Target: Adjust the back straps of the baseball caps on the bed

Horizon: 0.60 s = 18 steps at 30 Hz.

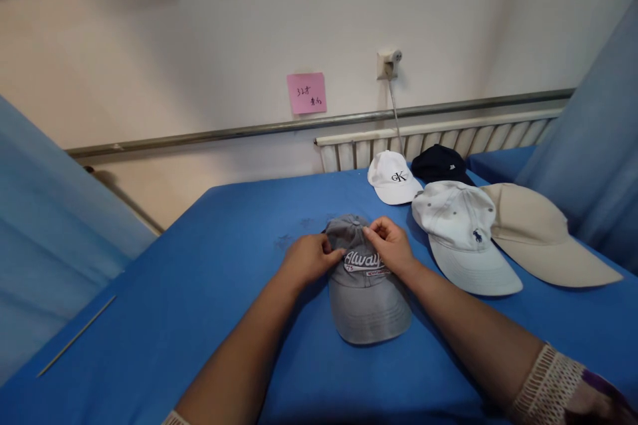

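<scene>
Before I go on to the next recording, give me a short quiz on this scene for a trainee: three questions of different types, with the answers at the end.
1. True or false: the left hand and the right hand both touch the gray cap, whose brim points toward the person.
2. Multiple choice: which of these lies nearest the left edge of the blue-covered table?
A) the white cap
B) the thin stick
C) the beige cap
3. Fill in the blank: the paper note on the wall, above the metal rail, is ____ in color.

Key: 1. True; 2. B; 3. pink
</scene>
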{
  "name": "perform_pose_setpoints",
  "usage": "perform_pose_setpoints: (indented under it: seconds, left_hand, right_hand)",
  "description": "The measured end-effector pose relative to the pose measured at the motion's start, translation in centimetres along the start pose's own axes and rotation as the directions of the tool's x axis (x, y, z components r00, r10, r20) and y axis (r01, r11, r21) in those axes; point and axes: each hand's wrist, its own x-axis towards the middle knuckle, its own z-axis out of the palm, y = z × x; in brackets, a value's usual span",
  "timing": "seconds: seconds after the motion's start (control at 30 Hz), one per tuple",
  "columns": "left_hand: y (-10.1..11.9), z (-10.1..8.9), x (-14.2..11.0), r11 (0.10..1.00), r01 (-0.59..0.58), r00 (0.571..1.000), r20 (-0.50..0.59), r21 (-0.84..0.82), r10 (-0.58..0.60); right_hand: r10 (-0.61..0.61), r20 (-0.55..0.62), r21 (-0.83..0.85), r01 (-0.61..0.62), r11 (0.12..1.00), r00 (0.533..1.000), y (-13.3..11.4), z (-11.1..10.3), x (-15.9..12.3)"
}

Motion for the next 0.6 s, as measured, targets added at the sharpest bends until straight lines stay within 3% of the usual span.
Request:
perform_pose_setpoints:
  seconds: [0.1,0.47,0.6]
  left_hand:
    - [0.5,0.3,-0.3,0.998,0.009,0.997,0.078,0.068,-0.014]
    - [0.4,1.7,-0.1,0.997,-0.034,0.996,0.087,0.062,0.028]
    - [0.3,0.9,0.0,0.999,-0.026,0.992,0.124,-0.041,0.031]
  right_hand:
    - [-0.003,0.004,-0.005,0.003,1.000,1.000,-0.1,0.0,-0.1]
    - [0.000,0.002,-0.002,0.000,1.000,1.000,-0.3,0.0,-0.2]
    - [0.004,-0.002,-0.011,-0.004,1.000,1.000,0.0,0.0,-0.1]
